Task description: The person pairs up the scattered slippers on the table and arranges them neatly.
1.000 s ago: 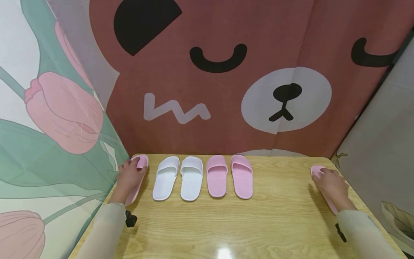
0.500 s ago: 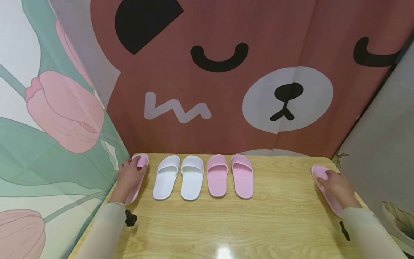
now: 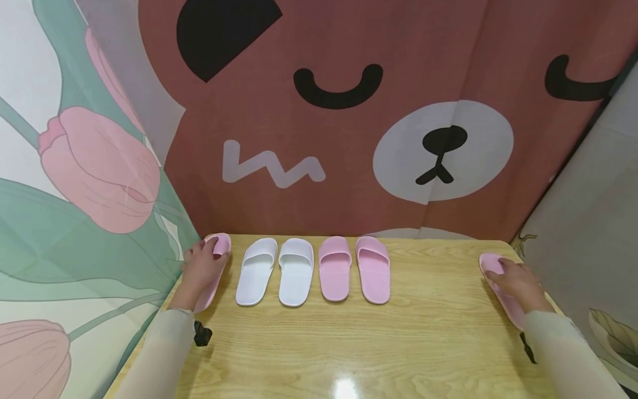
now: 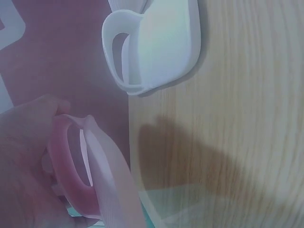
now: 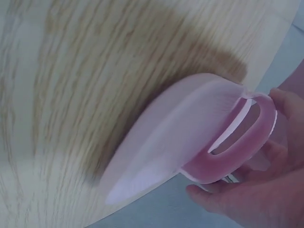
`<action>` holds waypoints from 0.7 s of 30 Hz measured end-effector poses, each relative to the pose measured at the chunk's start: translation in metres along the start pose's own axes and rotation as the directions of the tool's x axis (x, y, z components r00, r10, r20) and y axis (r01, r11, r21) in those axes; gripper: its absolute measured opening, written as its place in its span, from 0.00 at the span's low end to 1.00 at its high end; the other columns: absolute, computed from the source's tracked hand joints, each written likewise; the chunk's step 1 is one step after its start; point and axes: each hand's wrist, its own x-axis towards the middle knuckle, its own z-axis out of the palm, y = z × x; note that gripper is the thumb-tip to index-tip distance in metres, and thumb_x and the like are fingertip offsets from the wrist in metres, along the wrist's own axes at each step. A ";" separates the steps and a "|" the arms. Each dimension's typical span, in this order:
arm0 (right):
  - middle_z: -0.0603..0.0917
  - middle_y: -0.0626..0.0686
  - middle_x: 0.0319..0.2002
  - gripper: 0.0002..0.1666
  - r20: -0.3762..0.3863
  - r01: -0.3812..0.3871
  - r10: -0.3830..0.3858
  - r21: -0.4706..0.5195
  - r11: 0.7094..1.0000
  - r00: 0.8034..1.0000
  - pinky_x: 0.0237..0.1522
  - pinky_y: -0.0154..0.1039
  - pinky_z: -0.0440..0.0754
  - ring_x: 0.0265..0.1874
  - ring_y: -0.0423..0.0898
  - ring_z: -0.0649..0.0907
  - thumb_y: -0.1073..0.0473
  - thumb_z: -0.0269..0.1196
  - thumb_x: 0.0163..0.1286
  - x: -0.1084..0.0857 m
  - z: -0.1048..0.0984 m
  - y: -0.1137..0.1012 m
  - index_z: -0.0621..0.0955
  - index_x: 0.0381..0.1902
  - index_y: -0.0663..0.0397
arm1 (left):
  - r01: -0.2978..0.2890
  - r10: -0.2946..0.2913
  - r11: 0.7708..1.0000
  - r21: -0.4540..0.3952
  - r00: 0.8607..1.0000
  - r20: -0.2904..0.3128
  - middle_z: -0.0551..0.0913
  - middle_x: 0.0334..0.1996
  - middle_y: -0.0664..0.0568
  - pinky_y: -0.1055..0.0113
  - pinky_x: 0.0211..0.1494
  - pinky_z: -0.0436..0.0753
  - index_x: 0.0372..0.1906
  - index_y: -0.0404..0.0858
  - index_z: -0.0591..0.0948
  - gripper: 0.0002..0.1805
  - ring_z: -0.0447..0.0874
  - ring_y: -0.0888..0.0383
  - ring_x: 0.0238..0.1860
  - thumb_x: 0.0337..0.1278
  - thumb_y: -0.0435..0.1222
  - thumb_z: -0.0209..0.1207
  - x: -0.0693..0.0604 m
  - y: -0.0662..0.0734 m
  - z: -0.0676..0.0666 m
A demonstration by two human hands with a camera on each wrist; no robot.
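Observation:
At the table's left edge, my left hand (image 3: 201,266) grips a pink slipper (image 3: 223,244) by its strap; the left wrist view shows the slipper (image 4: 107,166) tilted on its side in the fingers (image 4: 28,137). At the right edge my right hand (image 3: 520,282) holds another pink slipper (image 3: 508,305) by the strap, and in the right wrist view that slipper (image 5: 171,128) tilts too, its sole facing the wood. Between the hands stand two white slippers (image 3: 254,280) and two pink slippers (image 3: 335,277), side by side, toes toward the back.
The wooden table (image 3: 349,338) runs up to a brown bear-print cloth (image 3: 349,205) behind. A tulip-print cloth (image 3: 99,221) hangs at the left and a grey cloth (image 3: 578,233) at the right.
My right hand and its slipper have shifted slightly right, and more of that slipper shows. My left hand has barely moved; the slippers between the hands have not moved on the table.

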 end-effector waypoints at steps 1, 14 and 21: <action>0.50 0.85 0.67 0.56 0.006 0.004 -0.004 0.004 1.000 1.000 0.59 0.81 0.55 0.63 0.86 0.52 0.32 0.52 0.74 0.001 0.000 0.000 0.48 0.77 0.71 | 0.002 -0.002 1.000 0.000 1.000 0.000 0.54 0.72 0.24 0.19 0.59 0.54 0.77 0.35 0.60 0.39 0.51 0.23 0.68 0.71 0.51 0.54 0.000 0.000 0.000; 0.46 0.84 0.68 0.52 0.013 0.045 -0.045 -0.012 0.999 0.999 0.58 0.83 0.53 0.63 0.87 0.50 0.36 0.52 0.76 0.007 0.004 0.005 0.47 0.78 0.66 | -0.004 0.004 1.000 0.016 1.000 -0.014 0.55 0.71 0.24 0.21 0.59 0.55 0.77 0.35 0.60 0.39 0.52 0.24 0.68 0.70 0.51 0.55 0.000 0.006 0.000; 0.46 0.84 0.68 0.52 0.010 0.053 -0.053 -0.008 0.999 0.999 0.55 0.85 0.53 0.61 0.91 0.50 0.35 0.52 0.76 0.007 0.004 0.007 0.47 0.78 0.65 | -0.019 0.020 1.000 0.023 0.999 -0.033 0.57 0.71 0.25 0.20 0.58 0.56 0.77 0.35 0.61 0.39 0.53 0.23 0.67 0.69 0.51 0.55 -0.001 0.009 0.000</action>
